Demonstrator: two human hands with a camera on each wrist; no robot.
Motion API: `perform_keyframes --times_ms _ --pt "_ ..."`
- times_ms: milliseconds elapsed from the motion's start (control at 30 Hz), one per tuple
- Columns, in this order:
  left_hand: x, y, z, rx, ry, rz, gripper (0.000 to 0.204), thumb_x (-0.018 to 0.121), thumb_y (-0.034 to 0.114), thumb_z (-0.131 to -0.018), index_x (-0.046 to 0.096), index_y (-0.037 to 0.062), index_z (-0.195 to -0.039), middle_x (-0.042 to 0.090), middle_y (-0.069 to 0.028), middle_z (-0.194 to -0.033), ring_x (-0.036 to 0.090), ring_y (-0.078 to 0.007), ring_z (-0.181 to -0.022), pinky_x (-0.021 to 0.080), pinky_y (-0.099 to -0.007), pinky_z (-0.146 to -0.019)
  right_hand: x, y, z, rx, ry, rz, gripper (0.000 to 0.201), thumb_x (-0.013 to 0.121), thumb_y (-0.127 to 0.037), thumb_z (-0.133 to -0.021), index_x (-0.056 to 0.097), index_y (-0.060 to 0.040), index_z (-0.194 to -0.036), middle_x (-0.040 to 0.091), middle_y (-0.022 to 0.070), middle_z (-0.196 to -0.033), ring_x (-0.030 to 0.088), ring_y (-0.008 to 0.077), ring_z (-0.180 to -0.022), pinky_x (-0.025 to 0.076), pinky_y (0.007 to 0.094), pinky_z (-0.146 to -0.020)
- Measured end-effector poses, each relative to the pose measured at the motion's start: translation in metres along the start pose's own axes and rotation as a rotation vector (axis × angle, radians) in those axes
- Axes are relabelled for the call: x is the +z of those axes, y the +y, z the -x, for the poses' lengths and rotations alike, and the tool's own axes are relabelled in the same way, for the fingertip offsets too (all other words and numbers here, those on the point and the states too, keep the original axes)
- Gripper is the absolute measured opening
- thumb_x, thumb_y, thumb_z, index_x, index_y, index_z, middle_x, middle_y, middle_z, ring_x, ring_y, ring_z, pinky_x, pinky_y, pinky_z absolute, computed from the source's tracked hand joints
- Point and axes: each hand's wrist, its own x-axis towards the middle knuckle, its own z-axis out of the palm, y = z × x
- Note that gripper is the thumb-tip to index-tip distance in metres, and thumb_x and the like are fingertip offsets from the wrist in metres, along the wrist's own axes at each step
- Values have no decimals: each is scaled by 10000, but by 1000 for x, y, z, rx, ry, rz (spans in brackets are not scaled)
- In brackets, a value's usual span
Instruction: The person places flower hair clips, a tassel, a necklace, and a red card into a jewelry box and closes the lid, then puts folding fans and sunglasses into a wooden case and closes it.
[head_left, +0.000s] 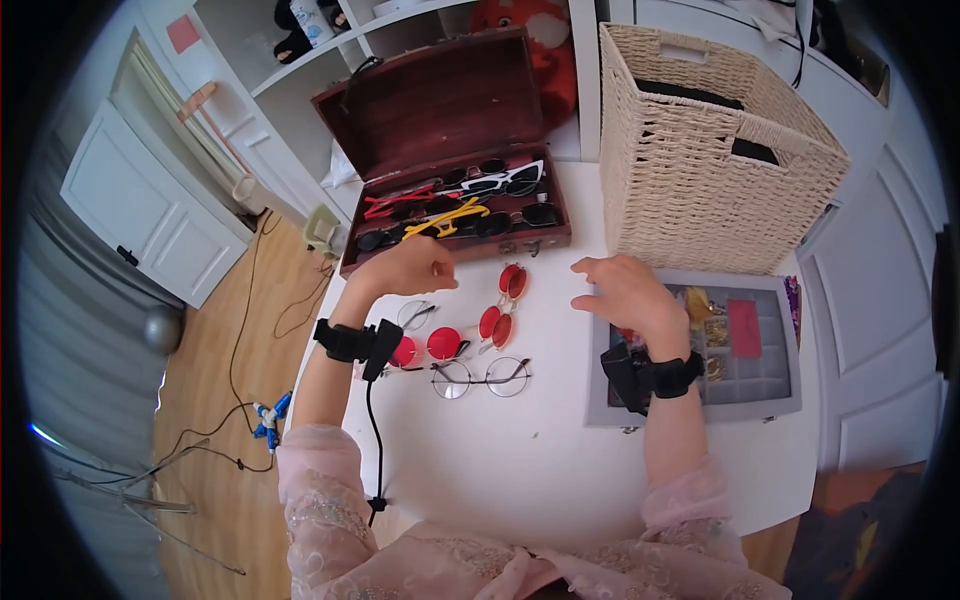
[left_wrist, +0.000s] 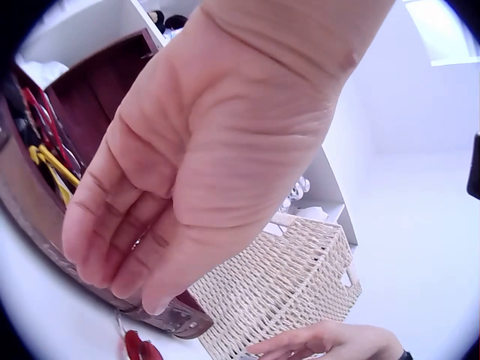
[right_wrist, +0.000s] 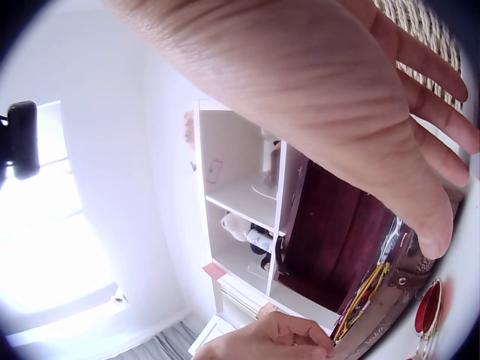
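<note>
In the head view my left hand (head_left: 410,268) hovers at the front edge of an open dark-red case (head_left: 435,110), fingers loosely bent, holding nothing. My right hand (head_left: 630,290), also empty, hangs beside the grey box with its fingers spread. Between and below the hands lie two pairs of red oval-lens glasses (head_left: 512,282) (head_left: 495,327), round red glasses (head_left: 443,343), round clear glasses (head_left: 507,377) and another clear pair (head_left: 413,316). The case holds several pairs, including yellow (head_left: 440,220), white (head_left: 505,178) and red ones. In the left wrist view the palm (left_wrist: 202,142) shows with the fingers together.
A tall woven basket (head_left: 710,190) stands at the back right of the white table (head_left: 500,460). In front of it is a grey compartment box (head_left: 770,385) with small items under its lid. Shelves rise behind the case; a black cable hangs from the left wrist.
</note>
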Motion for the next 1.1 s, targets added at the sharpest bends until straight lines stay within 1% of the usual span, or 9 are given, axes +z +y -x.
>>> perform_keyframes --times_ms 67,133,200,267,367,567,800,900,1100 --pt "-2 -4 11 -87 -32 -5 162 654 162 -794 660 0 -800 646 -52 -664 621 -134 -592 491 -257 -564 -1 0 -1 1 -7 5 410 706 -205 -719 618 9 -1058 646 195 -930 611 320 -916 472 379 -829" --pt "3 -14 20 -300 -121 -1 178 671 182 -776 660 5 -767 644 -55 -648 619 -129 -568 481 -256 -506 0 1 0 0 -2 6 413 707 -212 -719 619 8 -1056 647 192 -924 612 321 -911 474 381 -823" --pt "9 -26 27 -340 -142 -40 202 691 206 -760 663 7 -766 648 -67 -655 627 -128 -568 485 -254 -487 1 2 0 -2 6 4 413 707 -215 -719 620 6 -1057 648 191 -925 613 320 -913 474 380 -823" --pt "13 -35 33 -466 -143 -13 294 724 251 -695 655 -33 -724 643 -101 -635 635 -170 -559 509 -273 -518 0 1 0 -5 11 5 414 708 -218 -719 621 3 -1058 648 190 -926 613 319 -915 474 380 -824" --pt "19 -43 35 -541 -287 -162 342 744 255 -658 647 -68 -713 651 -120 -663 640 -192 -554 527 -281 -515 -1 0 -1 3 -22 15 417 710 -221 -718 622 1 -1060 649 189 -931 612 317 -922 474 378 -828" --pt "27 -57 41 -626 -273 -13 367 749 247 -639 638 -99 -692 652 -152 -678 646 -212 -566 545 -291 -508 2 4 -1 -1 -17 22 447 695 -242 -721 608 -36 -1108 663 167 -911 617 313 -901 468 371 -816" --pt "36 -59 39 -604 -298 -28 345 730 271 -654 666 -60 -725 655 -130 -677 644 -185 -577 516 -269 -491 -1 0 0 3 1 12 376 706 -218 -714 631 -2 -1013 649 187 -892 615 325 -889 478 390 -800" --pt "36 -52 37 -600 -309 -107 263 719 194 -629 659 -55 -689 647 -176 -702 648 -243 -613 531 -324 -561 1 1 0 -7 6 12 369 707 -217 -712 631 -1 -1001 649 186 -882 615 326 -882 480 393 -793" --pt "53 -74 31 -311 -189 -345 228 694 192 -626 669 -24 -695 648 -179 -733 645 -279 -688 520 -348 -646 0 0 0 -17 15 17 370 708 -216 -710 629 4 -996 648 188 -875 617 328 -876 482 393 -787"
